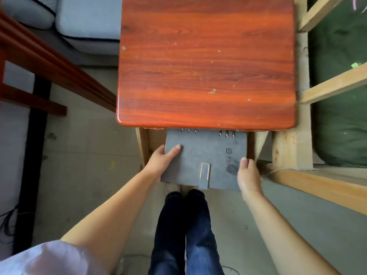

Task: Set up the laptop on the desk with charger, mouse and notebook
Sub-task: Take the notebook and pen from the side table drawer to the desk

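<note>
A grey ring-bound notebook with a clasp strap on its cover sits just below the near edge of the red-brown wooden desk. Its metal rings are partly hidden under the desk edge. My left hand grips the notebook's left edge, thumb on top of the cover. My right hand grips its right edge near the printed logo. No laptop, charger or mouse shows in this view.
A pale wooden frame with a green bundle stands right of the desk. A dark red wooden rail runs at the left, grey cushions behind it. My legs and shoes stand on the concrete floor below.
</note>
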The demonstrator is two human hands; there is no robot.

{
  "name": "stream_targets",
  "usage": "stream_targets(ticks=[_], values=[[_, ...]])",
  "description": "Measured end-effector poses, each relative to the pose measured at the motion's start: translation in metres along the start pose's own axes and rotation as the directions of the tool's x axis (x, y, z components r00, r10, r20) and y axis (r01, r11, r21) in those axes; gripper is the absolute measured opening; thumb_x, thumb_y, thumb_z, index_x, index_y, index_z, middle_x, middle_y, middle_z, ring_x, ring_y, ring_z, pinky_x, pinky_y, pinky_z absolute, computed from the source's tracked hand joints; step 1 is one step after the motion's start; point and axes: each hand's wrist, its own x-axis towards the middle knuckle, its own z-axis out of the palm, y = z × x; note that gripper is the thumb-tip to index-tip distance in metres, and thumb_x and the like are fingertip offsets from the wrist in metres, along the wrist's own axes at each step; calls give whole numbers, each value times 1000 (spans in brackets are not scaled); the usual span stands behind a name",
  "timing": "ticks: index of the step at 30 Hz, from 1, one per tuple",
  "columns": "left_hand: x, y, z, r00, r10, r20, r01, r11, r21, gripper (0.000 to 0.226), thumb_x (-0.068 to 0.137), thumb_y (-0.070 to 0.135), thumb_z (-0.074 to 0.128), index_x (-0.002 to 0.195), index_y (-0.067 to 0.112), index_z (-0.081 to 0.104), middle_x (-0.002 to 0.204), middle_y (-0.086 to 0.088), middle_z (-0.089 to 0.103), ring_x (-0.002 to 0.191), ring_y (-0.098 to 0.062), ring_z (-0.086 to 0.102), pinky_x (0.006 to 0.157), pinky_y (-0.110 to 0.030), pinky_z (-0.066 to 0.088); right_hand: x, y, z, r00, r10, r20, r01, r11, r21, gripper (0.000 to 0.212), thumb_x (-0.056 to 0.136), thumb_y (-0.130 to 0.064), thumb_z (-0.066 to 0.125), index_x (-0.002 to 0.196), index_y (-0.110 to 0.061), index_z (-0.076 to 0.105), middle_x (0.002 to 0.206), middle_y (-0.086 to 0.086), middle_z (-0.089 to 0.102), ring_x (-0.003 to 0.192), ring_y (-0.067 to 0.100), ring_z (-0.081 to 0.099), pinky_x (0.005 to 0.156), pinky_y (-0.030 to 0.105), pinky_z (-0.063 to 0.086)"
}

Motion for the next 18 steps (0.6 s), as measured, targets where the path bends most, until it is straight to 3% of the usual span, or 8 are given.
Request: stream_targets(ticks=[2,5,9,12,15,18], values=[[-25,-10,-9,993,-12,118,11,1000,3,21,84,34,67,102,22,65,118,-9,69,91,-18,69,82,-36,56,-27,16,-4,1000,-7,10,6,995,95,35,99,-31,29,110,-6,50,100,9,51,87,21,45,76,29,31],[-56,-25,-23,967,-17,255,21,1000,-11,25,87,20,64,111,18,61,116,-8,70,100,-21,68,89,-38,54,-61,44,-4,997,44,69,-56,984,170,36,98,-36,29,113,-13,52,102,4,52,89,19,47,76,29,34],[-78,-41,-46,940,-9,341,-30,993,111,29,87,14,64,115,12,58,112,-3,71,101,-19,67,90,-35,54,-62,66,-7,974,158,160,-175,980,94,45,98,-38,27,102,-10,61,105,9,65,94,28,61,87,37,47],[-76,-50,-60,910,-9,414,-125,947,295,16,86,12,67,101,17,64,96,7,72,85,-6,66,77,-19,54,-31,47,-16,992,-52,111,57,997,-48,24,95,-20,37,90,-18,61,101,15,68,90,28,62,77,32,45],[-59,-61,-51,902,-10,432,-282,744,606,9,84,17,67,93,19,64,89,3,67,82,-12,63,76,-26,47,4,10,-7,895,-384,226,434,867,-247,21,93,-12,45,104,-14,63,110,9,65,102,25,59,83,31,44],[-37,-73,-24,871,-71,485,-425,386,819,26,84,29,60,109,21,61,103,-4,69,97,-24,62,78,-30,45,30,-20,29,743,-456,489,660,617,-428,32,94,-10,41,122,-15,55,129,8,56,116,26,52,94,35,43]])
